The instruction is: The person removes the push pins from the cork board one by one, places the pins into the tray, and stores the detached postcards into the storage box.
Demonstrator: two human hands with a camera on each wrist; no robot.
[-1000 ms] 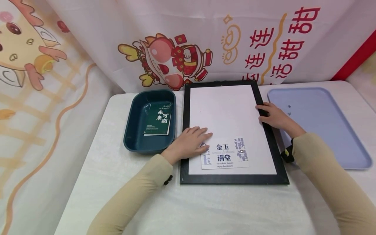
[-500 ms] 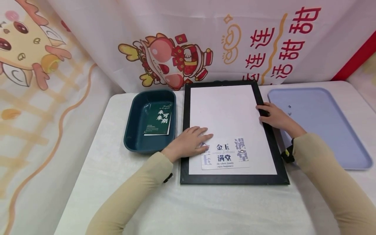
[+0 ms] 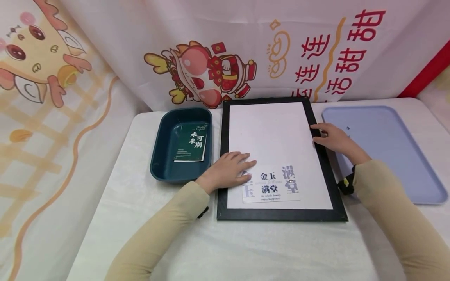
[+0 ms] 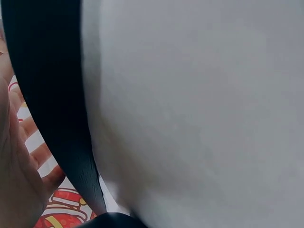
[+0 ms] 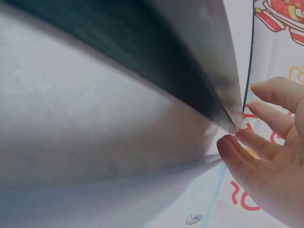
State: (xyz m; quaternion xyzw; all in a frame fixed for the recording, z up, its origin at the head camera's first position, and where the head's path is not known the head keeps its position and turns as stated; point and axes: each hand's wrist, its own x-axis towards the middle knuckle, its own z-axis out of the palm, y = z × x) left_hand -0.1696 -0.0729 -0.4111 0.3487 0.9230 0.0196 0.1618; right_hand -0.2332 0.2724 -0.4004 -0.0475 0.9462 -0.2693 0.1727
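A large black picture frame (image 3: 283, 214) lies flat in the middle of the head view, with a white sheet (image 3: 268, 132) filling its inside. On the sheet's lower part is a white card (image 3: 270, 189) printed with blue and black Chinese characters. My left hand (image 3: 226, 169) rests with spread fingers over the frame's left side and the card's upper left corner. At the frame's right side, my right hand (image 3: 334, 137) reaches its fingertips to the black border, fingers loose and apart. The right wrist view shows the fingers (image 5: 237, 156) right at the frame's edge.
A dark teal basin (image 3: 165, 171) holding a green booklet (image 3: 190, 144) stands left of the frame. A light blue tray (image 3: 393, 156) lies to the right, with small dark bits (image 3: 348, 128) near its left edge. White cloth (image 3: 281, 246) covers the table; a printed curtain (image 3: 225, 23) hangs behind.
My right hand has shifted very slightly right, its fingertips drawing back toward the frame's outer border. My left hand stays in place; the head view has moved a little.
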